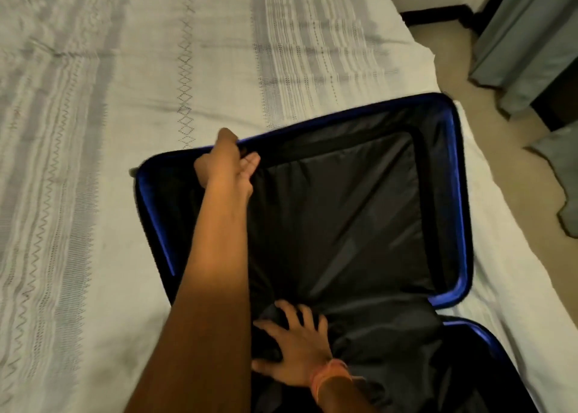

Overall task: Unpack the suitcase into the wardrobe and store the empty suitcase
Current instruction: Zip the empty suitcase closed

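- Both halves of the blue suitcase (pixel 464 225) lie open on the bed (pixel 125 68), black lining up.
- My hands are apart: the left hand (pixel 230 165) grips the suitcase's far rim, thumb over the edge.
- My right hand (pixel 294 347), orange thread at the wrist, presses spread fingers on crumpled black fabric (pixel 391 344) in the suitcase's near half.
- A grey curtain (pixel 531 37) hangs to the right of the suitcase.

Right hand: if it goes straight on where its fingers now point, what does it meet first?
Likely the left forearm, which crosses just ahead of the right hand. Depth is unclear: moving low along the dark cloth, it may pass under the arm onto the lining of the suitcase.
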The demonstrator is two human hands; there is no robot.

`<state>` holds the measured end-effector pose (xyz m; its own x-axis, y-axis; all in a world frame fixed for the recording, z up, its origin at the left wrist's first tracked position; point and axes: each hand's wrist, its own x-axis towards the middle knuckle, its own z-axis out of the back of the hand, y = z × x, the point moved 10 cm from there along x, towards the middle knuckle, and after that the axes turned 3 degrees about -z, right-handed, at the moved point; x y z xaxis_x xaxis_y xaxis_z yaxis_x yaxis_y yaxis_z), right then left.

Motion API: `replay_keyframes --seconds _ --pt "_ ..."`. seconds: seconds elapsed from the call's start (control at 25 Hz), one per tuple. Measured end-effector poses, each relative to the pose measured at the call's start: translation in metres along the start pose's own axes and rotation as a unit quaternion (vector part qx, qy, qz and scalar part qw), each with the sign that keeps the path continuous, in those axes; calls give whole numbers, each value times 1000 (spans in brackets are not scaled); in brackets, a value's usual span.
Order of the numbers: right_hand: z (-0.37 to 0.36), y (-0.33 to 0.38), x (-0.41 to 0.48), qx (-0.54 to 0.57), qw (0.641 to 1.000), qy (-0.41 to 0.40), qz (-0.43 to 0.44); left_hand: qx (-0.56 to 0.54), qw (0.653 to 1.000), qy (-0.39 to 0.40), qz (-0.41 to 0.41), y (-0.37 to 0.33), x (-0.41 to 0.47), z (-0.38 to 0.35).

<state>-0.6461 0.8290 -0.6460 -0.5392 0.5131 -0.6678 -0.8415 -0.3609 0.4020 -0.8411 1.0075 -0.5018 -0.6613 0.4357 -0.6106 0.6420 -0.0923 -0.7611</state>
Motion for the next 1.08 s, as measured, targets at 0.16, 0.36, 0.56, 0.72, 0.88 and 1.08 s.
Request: replay_keyframes --seconds 0.16,0.36,0.56,0.72,0.88,1.08 --pt "40 5 -29 347 936 -55 -18 -135 990 46 -9 -46 -104 35" --pt "87 -28 -163 805 581 -104 -57 -234 969 71 29 -35 -225 72" --pt "134 -27 -252 866 482 -121 54 -265 962 55 41 3 -297 125" --pt "120 9 -294 883 449 -63 121 -270 961 46 45 31 -341 167" --pt "88 24 -342 908 393 -9 146 -253 961 61 92 66 -395 198" --pt "43 0 -395 922 339 29 187 -225 959 58 160 120 -452 239"
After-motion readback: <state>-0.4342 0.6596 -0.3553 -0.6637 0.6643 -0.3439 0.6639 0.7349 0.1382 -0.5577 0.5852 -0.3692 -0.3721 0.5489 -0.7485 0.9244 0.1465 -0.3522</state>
